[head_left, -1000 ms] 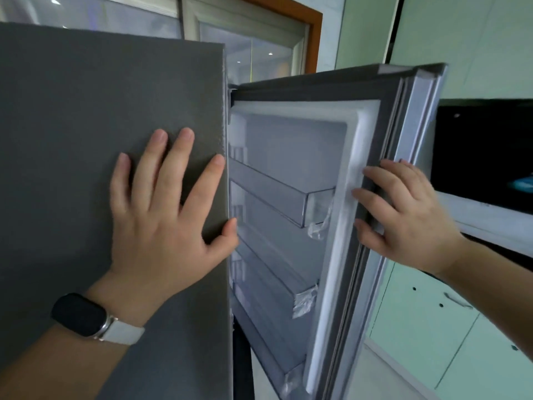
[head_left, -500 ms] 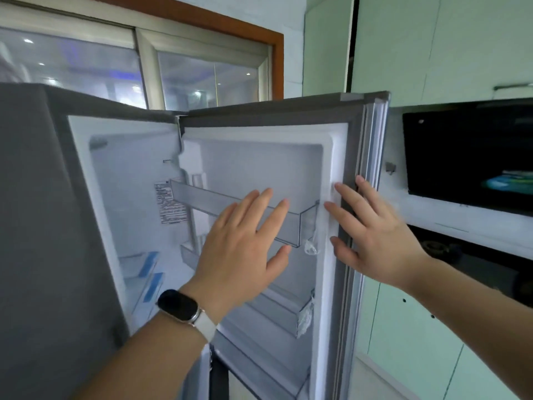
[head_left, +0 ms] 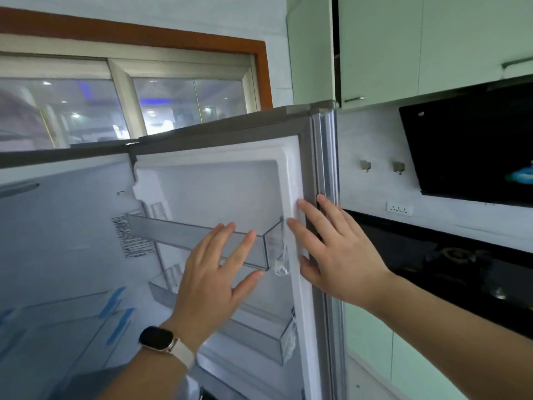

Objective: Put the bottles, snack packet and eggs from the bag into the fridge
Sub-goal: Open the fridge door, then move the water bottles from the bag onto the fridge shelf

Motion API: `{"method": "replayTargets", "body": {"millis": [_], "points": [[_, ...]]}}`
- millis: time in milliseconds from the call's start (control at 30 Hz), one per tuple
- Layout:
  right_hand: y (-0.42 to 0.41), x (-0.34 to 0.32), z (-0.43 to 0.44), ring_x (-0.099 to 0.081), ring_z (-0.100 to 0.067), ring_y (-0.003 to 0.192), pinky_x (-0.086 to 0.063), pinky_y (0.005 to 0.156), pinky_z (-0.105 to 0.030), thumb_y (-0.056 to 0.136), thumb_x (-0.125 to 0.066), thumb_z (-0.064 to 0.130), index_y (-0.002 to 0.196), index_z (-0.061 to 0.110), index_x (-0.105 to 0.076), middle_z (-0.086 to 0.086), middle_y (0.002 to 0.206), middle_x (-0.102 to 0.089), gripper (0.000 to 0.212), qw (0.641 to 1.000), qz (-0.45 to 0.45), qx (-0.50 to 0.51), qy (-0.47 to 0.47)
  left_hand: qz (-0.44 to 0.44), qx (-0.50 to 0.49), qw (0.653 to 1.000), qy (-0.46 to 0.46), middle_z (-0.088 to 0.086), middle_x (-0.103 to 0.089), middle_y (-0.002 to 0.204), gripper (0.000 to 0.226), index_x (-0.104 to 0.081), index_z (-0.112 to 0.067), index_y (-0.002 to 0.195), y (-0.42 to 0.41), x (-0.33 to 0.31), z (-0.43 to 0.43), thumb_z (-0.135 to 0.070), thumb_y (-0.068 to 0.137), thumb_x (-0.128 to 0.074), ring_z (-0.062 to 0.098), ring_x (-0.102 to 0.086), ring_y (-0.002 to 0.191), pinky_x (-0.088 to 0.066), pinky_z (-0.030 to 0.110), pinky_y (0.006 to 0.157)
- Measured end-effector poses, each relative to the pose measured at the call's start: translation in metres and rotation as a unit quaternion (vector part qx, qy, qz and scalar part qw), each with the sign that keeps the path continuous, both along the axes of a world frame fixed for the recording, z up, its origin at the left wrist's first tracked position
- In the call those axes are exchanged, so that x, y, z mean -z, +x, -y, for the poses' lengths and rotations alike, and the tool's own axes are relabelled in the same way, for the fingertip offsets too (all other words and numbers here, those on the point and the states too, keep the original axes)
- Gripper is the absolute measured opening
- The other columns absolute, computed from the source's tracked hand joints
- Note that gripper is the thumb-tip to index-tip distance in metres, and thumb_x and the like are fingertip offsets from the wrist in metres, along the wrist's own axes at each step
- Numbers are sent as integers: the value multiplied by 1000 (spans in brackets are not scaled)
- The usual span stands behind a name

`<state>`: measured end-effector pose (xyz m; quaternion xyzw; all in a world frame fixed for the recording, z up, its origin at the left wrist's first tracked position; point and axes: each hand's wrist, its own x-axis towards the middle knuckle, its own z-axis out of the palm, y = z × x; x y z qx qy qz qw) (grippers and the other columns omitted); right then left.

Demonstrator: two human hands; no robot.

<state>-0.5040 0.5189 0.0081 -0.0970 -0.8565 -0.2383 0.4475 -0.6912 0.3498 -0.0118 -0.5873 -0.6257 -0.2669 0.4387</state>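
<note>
Both of my hands are open and hold nothing. My right hand (head_left: 340,255) lies flat on the edge of the fridge door (head_left: 305,174), at about 3 o'clock. My left hand (head_left: 213,272) floats with its fingers spread at about 6 o'clock, in front of the top door shelf (head_left: 202,241). I cannot tell if it touches that shelf.

Going from big to small: the fridge (head_left: 57,241) is open, and its inside fills the space from 7 to 10 o'clock. The door stands tall, swung out to the right. The top door shelf runs long from left to right. A second door shelf (head_left: 259,324) sits under it. I think the left hand is nearer to both shelves.

I cannot see the bag, the bottles, the snack packet or the eggs at all. I guess they are somewhere below or behind me. The inside shelves look blurry, and the bottom of the fridge is cut off.
</note>
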Motion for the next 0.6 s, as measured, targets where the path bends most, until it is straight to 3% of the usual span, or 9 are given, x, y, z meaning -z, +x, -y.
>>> {"method": "replayTargets", "body": {"millis": [267,600], "points": [[-9,-2,-52,-34,-46,139,-40,107,-55,79,-68,34,141,13,-50,-17,149,-43,67,996,27,2,-90,10,-64,997,-31,16,-53,137,57,-46,-24,147,15,-8,-63,-45,95,-56,37,-48,130,-41,51,105],[-29,1,-123,-40,-34,139,-42,108,-49,87,-57,45,143,9,-44,-13,150,-44,68,995,43,-49,-74,-22,-103,991,-83,13,-37,156,64,-39,-22,151,-26,-8,-112,-42,93,-56,34,-35,144,-32,53,114]]}}
